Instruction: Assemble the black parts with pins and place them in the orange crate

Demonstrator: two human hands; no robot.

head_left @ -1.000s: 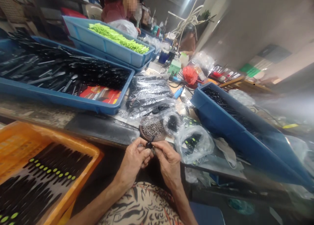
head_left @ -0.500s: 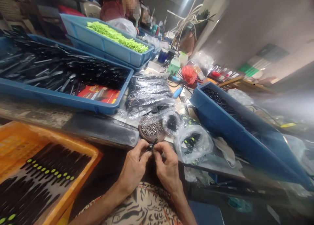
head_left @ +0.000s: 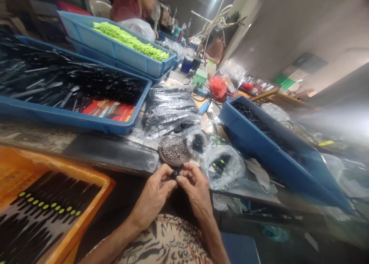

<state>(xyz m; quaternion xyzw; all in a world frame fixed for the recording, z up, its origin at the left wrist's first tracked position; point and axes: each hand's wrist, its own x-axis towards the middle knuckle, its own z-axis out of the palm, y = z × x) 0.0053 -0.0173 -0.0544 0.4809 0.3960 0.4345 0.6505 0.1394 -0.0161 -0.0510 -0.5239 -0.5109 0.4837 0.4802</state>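
Note:
Between my fingertips, just in front of the table edge, is a small black part (head_left: 176, 173), mostly covered by the fingers, so its kind is unclear. My left hand (head_left: 157, 189) pinches it from the left. From the right, my right hand (head_left: 195, 185) grips the same part, its thumb pressed near the left thumb. Right behind the hands stands a round brown dish (head_left: 161, 153) of small metal pins or screws (head_left: 174, 149). Clear plastic bags lie beside it, one with black parts (head_left: 198, 144), another with black parts bearing green dots (head_left: 221, 165).
An orange crate (head_left: 98, 179) at left holds rows of black pieces with green dots. Blue bins (head_left: 121, 127) with black pieces and lime-green pieces (head_left: 132, 41) stand behind. Another blue bin (head_left: 276, 164) slants at right. Two people sit farther back, one in a red top (head_left: 123, 8).
My right thumb and fingers have closed in on the black part, nearer the left fingertips. The whole view has shifted slightly, with surroundings appearing farther left.

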